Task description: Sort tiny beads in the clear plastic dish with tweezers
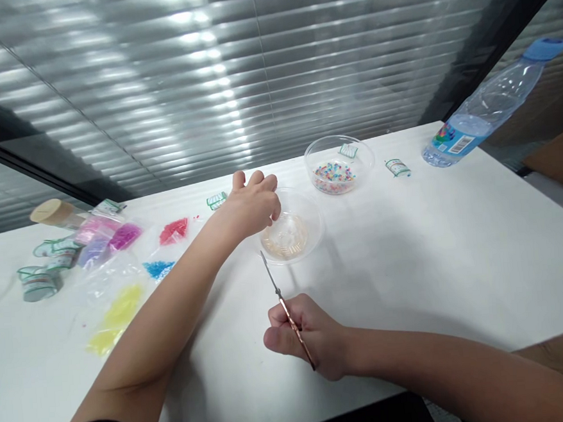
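My right hand [309,337] is closed around the handles of a pair of scissors [278,291], whose blades point away from me toward a clear plastic bowl. That bowl [314,225] has pale, clear strands or beads in its bottom. My left hand [256,203] reaches over the bowl's left rim with its fingers curled. Whatever its fingertips hold, if anything, is too small to make out. Behind and to the right stands a second clear bowl [367,160] with multicoloured beads [334,174] and a small label inside.
Bags of yellow [118,319], blue [158,269], red [173,231] and purple [125,235] beads lie at the left. Rolls with green edging [38,284] and a cork-lidded jar [55,213] are beside them. A water bottle [489,109] stands back right.
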{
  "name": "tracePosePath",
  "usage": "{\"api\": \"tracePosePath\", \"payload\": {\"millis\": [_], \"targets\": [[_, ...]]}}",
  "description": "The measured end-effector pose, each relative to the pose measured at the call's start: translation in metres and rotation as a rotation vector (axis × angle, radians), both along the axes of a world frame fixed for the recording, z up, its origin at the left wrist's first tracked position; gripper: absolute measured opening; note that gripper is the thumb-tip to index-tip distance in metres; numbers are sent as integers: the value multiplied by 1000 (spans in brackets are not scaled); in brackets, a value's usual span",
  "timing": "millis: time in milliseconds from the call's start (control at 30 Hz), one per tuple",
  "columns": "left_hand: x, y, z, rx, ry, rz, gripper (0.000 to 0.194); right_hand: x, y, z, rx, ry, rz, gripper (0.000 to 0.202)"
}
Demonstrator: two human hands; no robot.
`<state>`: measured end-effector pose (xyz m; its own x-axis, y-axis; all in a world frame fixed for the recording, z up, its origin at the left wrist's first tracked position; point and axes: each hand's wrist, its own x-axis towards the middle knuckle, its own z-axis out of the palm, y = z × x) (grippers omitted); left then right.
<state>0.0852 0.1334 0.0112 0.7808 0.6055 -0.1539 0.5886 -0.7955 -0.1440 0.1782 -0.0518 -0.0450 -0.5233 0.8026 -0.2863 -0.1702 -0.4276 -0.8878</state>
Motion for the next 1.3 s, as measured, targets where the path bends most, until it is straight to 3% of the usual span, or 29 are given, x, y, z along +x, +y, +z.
{"api": "tracePosePath", "payload": {"millis": [333, 733, 1067, 1300], "targets": [[4, -1, -1, -63, 77, 30, 21, 0, 1, 3, 6, -5, 6, 66], [1, -9, 8, -56, -20, -35, 22, 0, 0, 0, -33, 37, 1, 63], [-1, -7, 6, -90, -120, -80, 32, 1, 1, 4, -9, 13, 11, 65], [2, -7, 4, -101, -113, -110, 14, 1, 0, -1, -5, 30, 12, 63]]}}
